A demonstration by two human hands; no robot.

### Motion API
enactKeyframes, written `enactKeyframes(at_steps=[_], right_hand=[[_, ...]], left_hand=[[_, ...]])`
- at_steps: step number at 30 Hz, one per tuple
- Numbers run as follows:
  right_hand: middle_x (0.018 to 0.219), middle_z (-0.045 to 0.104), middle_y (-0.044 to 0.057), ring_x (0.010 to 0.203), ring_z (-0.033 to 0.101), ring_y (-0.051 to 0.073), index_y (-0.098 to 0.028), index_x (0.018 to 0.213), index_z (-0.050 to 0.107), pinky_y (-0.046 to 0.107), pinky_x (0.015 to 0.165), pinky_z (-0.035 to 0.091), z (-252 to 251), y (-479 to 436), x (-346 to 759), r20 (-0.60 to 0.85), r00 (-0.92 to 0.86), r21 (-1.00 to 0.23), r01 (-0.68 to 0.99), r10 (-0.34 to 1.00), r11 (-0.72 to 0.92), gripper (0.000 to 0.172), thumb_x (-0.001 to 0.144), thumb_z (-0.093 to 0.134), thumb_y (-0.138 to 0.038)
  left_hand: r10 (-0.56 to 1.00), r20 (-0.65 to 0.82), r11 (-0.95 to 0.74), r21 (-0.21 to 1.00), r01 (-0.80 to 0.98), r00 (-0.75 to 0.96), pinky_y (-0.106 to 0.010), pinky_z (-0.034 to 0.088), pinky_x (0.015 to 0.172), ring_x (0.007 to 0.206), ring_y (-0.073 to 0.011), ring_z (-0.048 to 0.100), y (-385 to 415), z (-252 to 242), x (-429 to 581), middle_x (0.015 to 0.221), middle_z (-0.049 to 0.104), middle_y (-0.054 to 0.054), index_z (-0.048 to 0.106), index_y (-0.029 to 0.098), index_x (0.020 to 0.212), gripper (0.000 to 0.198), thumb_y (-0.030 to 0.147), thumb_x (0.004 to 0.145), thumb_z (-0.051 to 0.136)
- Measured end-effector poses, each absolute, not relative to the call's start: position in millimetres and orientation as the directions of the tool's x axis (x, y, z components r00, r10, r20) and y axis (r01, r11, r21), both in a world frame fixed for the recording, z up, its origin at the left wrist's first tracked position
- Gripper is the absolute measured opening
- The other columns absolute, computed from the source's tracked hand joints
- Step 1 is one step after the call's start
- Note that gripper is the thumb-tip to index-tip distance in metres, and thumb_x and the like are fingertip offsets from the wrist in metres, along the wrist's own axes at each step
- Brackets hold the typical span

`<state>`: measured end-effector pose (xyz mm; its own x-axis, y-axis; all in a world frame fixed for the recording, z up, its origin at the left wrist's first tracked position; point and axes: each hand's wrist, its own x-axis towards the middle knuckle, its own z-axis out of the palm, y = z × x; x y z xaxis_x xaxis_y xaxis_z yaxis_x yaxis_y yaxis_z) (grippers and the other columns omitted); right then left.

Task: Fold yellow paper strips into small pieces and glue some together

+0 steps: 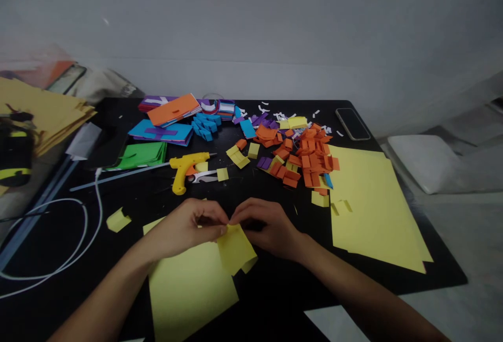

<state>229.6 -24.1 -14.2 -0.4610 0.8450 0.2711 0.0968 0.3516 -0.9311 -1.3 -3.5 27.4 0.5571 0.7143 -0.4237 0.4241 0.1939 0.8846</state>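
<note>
Between my two hands is a small piece of folded yellow paper [236, 247], its lower corner bent out. My left hand [192, 227] pinches its upper left edge between thumb and fingers. Fingertips of my right hand [271, 227] grip the same piece along its top edge, meeting the left fingertips there. Beneath my left hand lies a larger yellow sheet [192, 295] on the black table. A yellow glue gun [183, 169] rests just beyond my left hand, with scissors [204, 176] beside it.
Folded orange paper pieces [314, 153] are heaped at the back right. Yellow sheets [373, 211] lie right, near a phone [352, 123]. Blue folded paper [161, 131] and green paper [143, 154] are stacked back left. A white cable [84, 216] loops at the left.
</note>
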Motion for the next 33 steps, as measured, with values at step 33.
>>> enactKeyframes(at_steps=[33], right_hand=[[0.091, 0.078, 0.005, 0.078, 0.072, 0.016, -0.021, 0.100, 0.078, 0.024, 0.068, 0.054, -15.3, -28.0, 230.7, 0.157, -0.521, -0.951, 0.147, 0.839, 0.270, 0.014, 0.086, 0.076, -0.021]], left_hand=[[0.656, -0.453, 0.141, 0.860, 0.491, 0.604, -0.020, 0.043, 0.055, 0.060, -0.0127, 0.063, -0.3, 28.2, -1.0, 0.066, 0.070, 0.001, 0.078, 0.018, 0.082, 0.018, 0.029, 0.086, 0.065]])
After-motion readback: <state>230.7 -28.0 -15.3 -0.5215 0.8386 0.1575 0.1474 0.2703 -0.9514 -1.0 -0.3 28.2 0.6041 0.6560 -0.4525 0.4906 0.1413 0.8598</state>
